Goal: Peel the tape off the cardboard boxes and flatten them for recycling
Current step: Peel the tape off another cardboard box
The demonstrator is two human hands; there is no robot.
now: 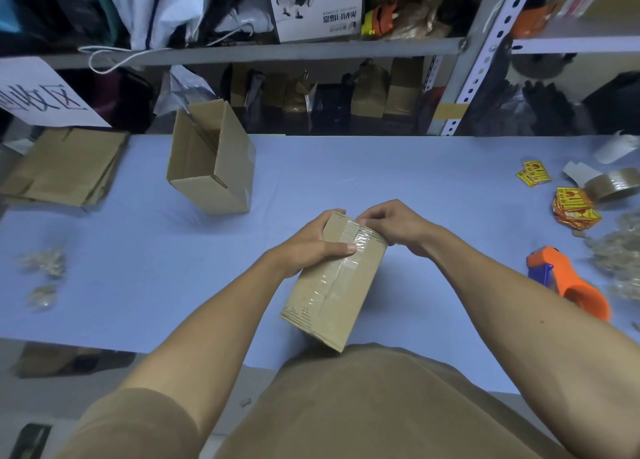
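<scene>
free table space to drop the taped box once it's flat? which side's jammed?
Bare patch: centre back of the table, between the open box and the yellow stickers. Another lies at front left, between the tape scraps and the left hand. The right edge is crowded: tape roll, orange dispenser, sticker pile. Flattened cardboard fills the back-left corner.

Packing stockroom (shelving [478, 53], tape roll [613, 184])

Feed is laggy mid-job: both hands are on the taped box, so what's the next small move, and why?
Probably pull the tape back along the seam toward the body. The right hand pinches its wrinkled end at the far edge of the small cardboard box, the left hand grips the box steady, and clear tape lies flat down the rest of the seam.
</scene>
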